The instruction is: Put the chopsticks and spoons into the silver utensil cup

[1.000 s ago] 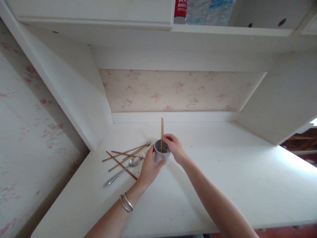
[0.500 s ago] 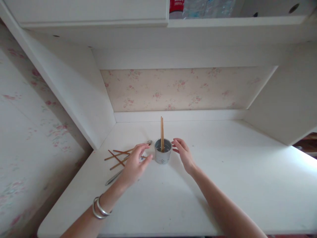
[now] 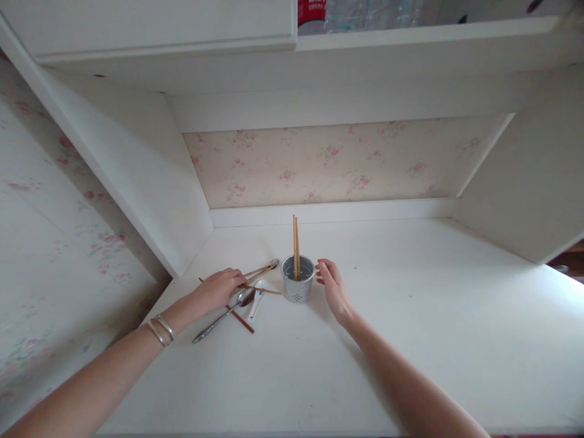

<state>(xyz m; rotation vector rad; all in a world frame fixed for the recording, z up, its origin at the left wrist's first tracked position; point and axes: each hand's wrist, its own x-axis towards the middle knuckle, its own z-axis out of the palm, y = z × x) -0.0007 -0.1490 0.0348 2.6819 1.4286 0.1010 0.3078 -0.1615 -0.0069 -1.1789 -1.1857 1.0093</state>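
A small perforated metal cup (image 3: 297,289) stands on the white desk (image 3: 410,316), with two wooden chopsticks (image 3: 295,243) upright in it. Left of the cup lie loose chopsticks (image 3: 262,290), a metal spoon (image 3: 214,325) and a white ceramic spoon (image 3: 256,302). My left hand (image 3: 218,289) rests on that pile, its fingers curled down onto the chopsticks. My right hand (image 3: 332,286) hovers just right of the cup with its fingers apart, holding nothing and not touching the cup.
A white side panel (image 3: 146,182) closes off the desk at the left. Floral wallpaper (image 3: 337,161) backs the alcove. An overhead shelf (image 3: 410,30) carries plastic bottles (image 3: 314,9). A second panel (image 3: 533,182) rises at the right.
My left hand let go of the cup and moved left onto the loose chopsticks. My right hand released the upright chopsticks and drew back beside the cup.
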